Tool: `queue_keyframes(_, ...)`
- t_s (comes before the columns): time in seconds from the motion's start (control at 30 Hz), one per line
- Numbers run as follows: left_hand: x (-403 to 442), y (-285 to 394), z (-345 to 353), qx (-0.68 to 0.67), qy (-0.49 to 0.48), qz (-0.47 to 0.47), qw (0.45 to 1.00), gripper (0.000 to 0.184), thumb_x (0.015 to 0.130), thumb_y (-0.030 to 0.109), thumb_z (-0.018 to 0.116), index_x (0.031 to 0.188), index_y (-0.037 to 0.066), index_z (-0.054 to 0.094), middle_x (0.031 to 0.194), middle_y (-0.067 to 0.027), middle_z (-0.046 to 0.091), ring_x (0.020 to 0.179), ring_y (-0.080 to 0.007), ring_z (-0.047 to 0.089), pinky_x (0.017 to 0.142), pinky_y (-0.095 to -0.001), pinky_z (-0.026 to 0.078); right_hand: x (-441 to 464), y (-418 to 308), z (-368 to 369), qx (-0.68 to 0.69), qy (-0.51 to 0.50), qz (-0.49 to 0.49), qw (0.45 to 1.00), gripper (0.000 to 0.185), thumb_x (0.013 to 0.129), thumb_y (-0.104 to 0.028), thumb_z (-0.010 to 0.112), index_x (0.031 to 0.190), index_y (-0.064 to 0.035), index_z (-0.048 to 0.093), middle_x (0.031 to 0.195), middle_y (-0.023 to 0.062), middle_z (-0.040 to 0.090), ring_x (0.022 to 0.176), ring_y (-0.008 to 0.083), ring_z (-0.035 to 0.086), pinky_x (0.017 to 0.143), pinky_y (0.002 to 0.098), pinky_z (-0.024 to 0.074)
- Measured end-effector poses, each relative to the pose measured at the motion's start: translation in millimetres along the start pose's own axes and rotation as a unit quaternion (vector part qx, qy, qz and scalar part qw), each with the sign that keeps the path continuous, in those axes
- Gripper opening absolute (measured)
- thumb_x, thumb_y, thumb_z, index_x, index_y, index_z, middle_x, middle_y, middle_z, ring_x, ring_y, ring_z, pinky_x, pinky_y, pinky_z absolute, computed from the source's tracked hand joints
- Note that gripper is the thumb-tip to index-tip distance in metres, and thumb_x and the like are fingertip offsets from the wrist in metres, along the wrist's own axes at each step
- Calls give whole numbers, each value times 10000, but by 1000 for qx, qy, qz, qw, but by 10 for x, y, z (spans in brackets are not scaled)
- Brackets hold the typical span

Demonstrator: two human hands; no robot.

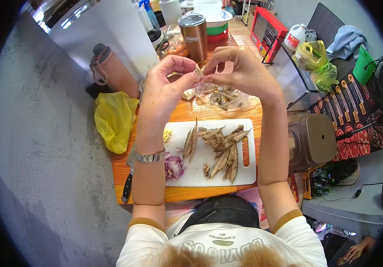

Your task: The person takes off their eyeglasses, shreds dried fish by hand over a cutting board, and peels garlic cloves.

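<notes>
My left hand [169, 84] and my right hand [240, 71] meet above the far side of the cutting board, fingertips pinched on a small pale-brown piece of dried fish [198, 72]. Its far end is hidden by my fingers. Just beyond the board lies a clear plastic bag [240, 101] with dark dried fish scraps [222, 95] on it. On the white cutting board [200, 173] rest two slim dried fish [191, 141] and a larger pile of dried fish [227, 153]. Chopped purple onion [173, 166] and minced garlic [168, 135] sit at its left, partly behind my left forearm.
A knife [128, 187] with a black handle lies left of the board. A yellow plastic bag [116, 120] and a pink bottle [116, 71] stand at the left edge. Behind my hands is a copper tumbler [193, 38]. A brown-lidded bin [316, 138] stands right.
</notes>
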State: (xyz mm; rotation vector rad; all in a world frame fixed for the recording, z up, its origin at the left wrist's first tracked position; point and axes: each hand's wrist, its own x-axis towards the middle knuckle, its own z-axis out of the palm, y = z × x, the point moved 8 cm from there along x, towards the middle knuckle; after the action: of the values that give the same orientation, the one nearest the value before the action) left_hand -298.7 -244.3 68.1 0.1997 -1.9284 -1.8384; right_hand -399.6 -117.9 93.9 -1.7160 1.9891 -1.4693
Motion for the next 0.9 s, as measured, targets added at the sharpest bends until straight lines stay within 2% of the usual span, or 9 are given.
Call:
queue_keyframes(0.13, 0, -13, 18, 15, -18, 10, 1000, 154, 931, -9, 694, 1080, -37, 671, 991, -88, 703, 870, -129, 700, 798, -270, 595, 1, 9, 5, 4, -5, 59, 998, 116, 842, -51, 818, 915, 17, 758, 808, 24, 668, 756, 84, 616, 646, 263, 498)
queue_keyframes(0.27, -11, -21, 60, 7, -27, 5, 1000, 165, 924, -2, 704, 1083, -33, 675, 993, -80, 702, 865, -122, 691, 778, -265, 586, -11, 56, -39, -23, 24, 23, 999, 123, 846, -59, 823, 901, 22, 748, 813, 27, 678, 713, 78, 607, 620, 265, 496)
queue_keyframes(0.43, -41, 31, -20, 60, -20, 9, 998, 173, 902, 13, 719, 1066, -28, 684, 990, -74, 714, 852, -121, 691, 745, -271, 572, -31, 275, -132, -2, 17, 52, 999, 110, 835, -31, 808, 870, 35, 728, 799, 21, 666, 715, 78, 615, 621, 259, 491)
queue_keyframes(0.53, -128, 109, -76, 140, -14, 18, 990, 168, 885, 34, 723, 1038, -29, 694, 949, -69, 723, 828, -121, 694, 722, -281, 565, -19, 390, -155, -139, 17, 40, 989, 111, 796, -50, 790, 836, 27, 721, 755, 59, 684, 688, 127, 645, 615, 287, 494)
queue_keyframes(0.57, -165, 122, -90, 183, -24, 28, 982, 163, 876, 46, 719, 1019, -27, 695, 923, -79, 725, 809, -133, 698, 717, -292, 565, -25, 422, -130, -136, 14, 45, 990, 111, 796, -50, 790, 836, 27, 721, 755, 59, 684, 688, 127, 645, 615, 287, 494)
queue_keyframes(0.67, -297, 111, -132, 267, -47, 46, 962, 157, 856, 72, 713, 980, -23, 698, 869, -99, 729, 770, -156, 707, 707, -315, 564, -39, 527, -53, -298, -7, 70, 952, 101, 751, -71, 756, 826, -10, 728, 728, 94, 701, 676, 214, 668, 636, 340, 511)
queue_keyframes(0.77, -593, -76, -121, 371, -98, -6, 923, 139, 848, 95, 677, 930, -17, 685, 848, -155, 727, 748, -260, 726, 705, -370, 567, -39, 580, -22, -334, -9, 63, 940, 105, 740, -109, 752, 818, -41, 741, 725, 105, 703, 686, 260, 674, 650, 373, 516)
queue_keyframes(0.87, -896, -271, -38, 437, -124, 2, 891, 87, 859, 67, 642, 898, -1, 679, 872, -181, 718, 783, -349, 711, 720, -442, 564, -41, 522, -22, -353, -16, 80, 932, 106, 735, -136, 753, 812, -62, 749, 726, 106, 707, 700, 284, 683, 661, 391, 520)
queue_keyframes(0.9, -990, -331, 3, 437, -129, 1, 890, 87, 859, 67, 642, 898, -1, 679, 872, -181, 718, 783, -349, 711, 720, -442, 564, -30, 491, -38, -355, -24, 98, 929, 105, 736, -144, 755, 808, -69, 751, 728, 102, 709, 709, 285, 690, 665, 394, 520)
